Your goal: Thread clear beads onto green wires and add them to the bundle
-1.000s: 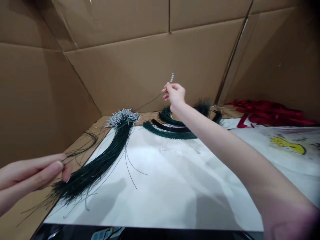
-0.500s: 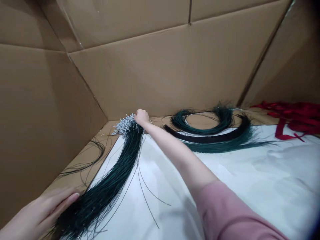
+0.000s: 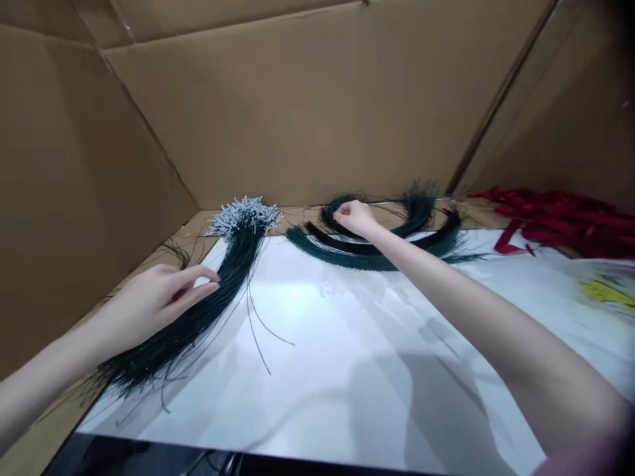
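Note:
A long bundle of dark green wires [image 3: 208, 304] with silver beaded tips [image 3: 244, 215] lies along the left of a white sheet [image 3: 317, 370]. My left hand [image 3: 159, 297] rests on the middle of this bundle, fingers stretched and apart. My right hand [image 3: 353, 218] reaches far across to curved coils of dark green wire [image 3: 377, 254] at the back. Its fingers are curled down onto the coils; what they grip, if anything, is hidden.
Cardboard walls [image 3: 297, 112] close in the back, left and right. A heap of red ribbons [image 3: 555, 221] lies at the back right. A yellow print [image 3: 608, 291] shows on the sheet's right edge. Loose thin wires [image 3: 173, 254] lie on the cardboard floor at left.
My right hand placed a beaded wire on the bundle's tips, then moved right to the curved coils. My left hand slid up the bundle toward its middle.

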Available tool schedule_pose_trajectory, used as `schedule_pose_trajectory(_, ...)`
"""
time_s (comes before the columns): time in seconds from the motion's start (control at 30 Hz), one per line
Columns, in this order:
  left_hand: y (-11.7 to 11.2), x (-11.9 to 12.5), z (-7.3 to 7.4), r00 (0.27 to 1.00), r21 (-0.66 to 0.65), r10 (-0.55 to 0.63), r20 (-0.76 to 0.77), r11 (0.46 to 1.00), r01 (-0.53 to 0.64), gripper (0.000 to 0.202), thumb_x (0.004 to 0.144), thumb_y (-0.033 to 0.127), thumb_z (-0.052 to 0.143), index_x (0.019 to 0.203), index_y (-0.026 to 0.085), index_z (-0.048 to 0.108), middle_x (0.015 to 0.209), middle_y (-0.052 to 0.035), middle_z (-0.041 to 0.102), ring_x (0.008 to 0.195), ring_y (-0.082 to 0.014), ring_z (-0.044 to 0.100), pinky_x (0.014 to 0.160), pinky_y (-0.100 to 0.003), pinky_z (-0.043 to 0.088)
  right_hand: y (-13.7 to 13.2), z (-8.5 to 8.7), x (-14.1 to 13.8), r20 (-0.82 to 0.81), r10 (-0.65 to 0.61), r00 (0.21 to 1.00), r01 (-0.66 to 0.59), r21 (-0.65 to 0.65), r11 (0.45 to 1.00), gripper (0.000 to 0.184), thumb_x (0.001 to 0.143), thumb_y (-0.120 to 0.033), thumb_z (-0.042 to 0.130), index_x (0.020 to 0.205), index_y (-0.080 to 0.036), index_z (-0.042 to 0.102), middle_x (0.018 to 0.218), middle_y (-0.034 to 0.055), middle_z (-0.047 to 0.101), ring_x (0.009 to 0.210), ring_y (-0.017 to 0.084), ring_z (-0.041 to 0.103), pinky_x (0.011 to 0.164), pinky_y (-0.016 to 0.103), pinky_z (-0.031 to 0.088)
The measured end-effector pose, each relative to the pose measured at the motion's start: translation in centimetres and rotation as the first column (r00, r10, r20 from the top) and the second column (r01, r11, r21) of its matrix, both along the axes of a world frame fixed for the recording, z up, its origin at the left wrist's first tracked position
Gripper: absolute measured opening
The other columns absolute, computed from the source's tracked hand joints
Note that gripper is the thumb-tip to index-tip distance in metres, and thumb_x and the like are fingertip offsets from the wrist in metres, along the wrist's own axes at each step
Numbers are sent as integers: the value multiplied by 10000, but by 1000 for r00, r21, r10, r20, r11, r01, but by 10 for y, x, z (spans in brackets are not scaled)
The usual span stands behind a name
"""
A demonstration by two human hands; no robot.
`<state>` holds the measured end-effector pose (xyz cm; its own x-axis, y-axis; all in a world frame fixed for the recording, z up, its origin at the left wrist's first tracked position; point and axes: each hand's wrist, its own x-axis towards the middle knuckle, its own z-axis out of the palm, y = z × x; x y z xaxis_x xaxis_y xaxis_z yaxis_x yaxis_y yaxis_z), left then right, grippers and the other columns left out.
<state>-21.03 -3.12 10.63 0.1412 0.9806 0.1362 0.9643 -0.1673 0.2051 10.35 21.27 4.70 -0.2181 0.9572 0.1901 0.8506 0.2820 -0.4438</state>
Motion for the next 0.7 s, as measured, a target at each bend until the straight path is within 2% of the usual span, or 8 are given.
schedule_pose_trajectory(0.07, 14, 26, -3, 988, -89, -116, -101, 990, 107, 341, 972, 473, 438, 1106, 271, 678, 634, 1, 598, 752, -215, 607, 660, -258, 401, -16, -9, 21, 51, 4, 999, -3, -11, 1000, 316, 966, -322, 586, 1233, -154, 603, 1231, 99, 624, 1053, 222, 641, 888, 429, 548)
schedule_pose_trajectory(0.13, 32, 49, -13, 960, -106, -244, -137, 967, 230, 333, 977, 446, 426, 1092, 260, 677, 626, -6, 617, 740, -217, 616, 661, -264, 399, -31, -17, 35, 101, 19, 995, -17, -16, 1000, 311, 966, -320, 586, 1229, -156, 606, 1230, 100, 625, 1049, 220, 642, 886, 423, 549)
schedule_pose_trajectory(0.23, 65, 80, -35, 925, -12, -340, -171, 939, 343, 329, 968, 249, 400, 1195, 242, 637, 679, -17, 668, 729, -208, 633, 706, -281, 424, -48, -27, 45, 171, 36, 985, -37, 2, 999, 313, 959, -322, 597, 1229, -163, 607, 1239, 101, 622, 1048, 219, 640, 885, 423, 551)
schedule_pose_trajectory(0.3, 90, 99, -49, 902, 10, -396, -171, 915, 403, 464, 891, 129, 463, 1329, 262, 540, 988, -36, 724, 872, -201, 657, 805, -296, 449, -52, -30, 47, 207, 28, 978, -36, 36, 999, 312, 963, -320, 590, 1233, -165, 605, 1250, 103, 617, 1060, 221, 636, 896, 430, 547)
schedule_pose_trajectory(0.33, 103, 108, -55, 899, 26, -402, -173, 911, 412, 506, 875, 120, 486, 1363, 253, 507, 1103, -58, 706, 950, -216, 655, 829, -309, 458, -51, -31, 49, 221, 17, 975, -30, 56, 998, 313, 964, -320, 589, 1236, -165, 604, 1255, 104, 615, 1065, 222, 634, 899, 433, 545)
schedule_pose_trajectory(0.43, 138, 131, -70, 903, 78, -394, -172, 908, 411, 456, 910, 197, 530, 1365, 197, 500, 1201, -112, 662, 1064, -258, 632, 894, -371, 479, -44, -31, 52, 252, -29, 967, 1, 109, 994, 311, 967, -319, 585, 1238, -169, 603, 1262, 104, 612, 1071, 223, 631, 904, 436, 543)
schedule_pose_trajectory(0.57, 176, 153, -86, 901, 89, -398, -174, 905, 416, 279, 963, 286, 549, 1204, 156, 602, 1178, -106, 646, 1037, -223, 637, 909, -408, 530, -33, -34, 52, 282, -31, 959, -9, 137, 991, 308, 967, -319, 584, 1236, -170, 605, 1260, 104, 613, 1067, 220, 633, 902, 430, 544)
schedule_pose_trajectory(0.7, 198, 162, -100, 887, 67, -419, -194, 897, 438, 336, 953, 336, 588, 1231, 149, 582, 1233, -107, 611, 1054, -225, 632, 890, -438, 560, -31, -42, 44, 304, 35, 952, -78, 128, 989, 305, 968, -319, 583, 1235, -173, 606, 1262, 103, 613, 1067, 219, 632, 902, 430, 544)
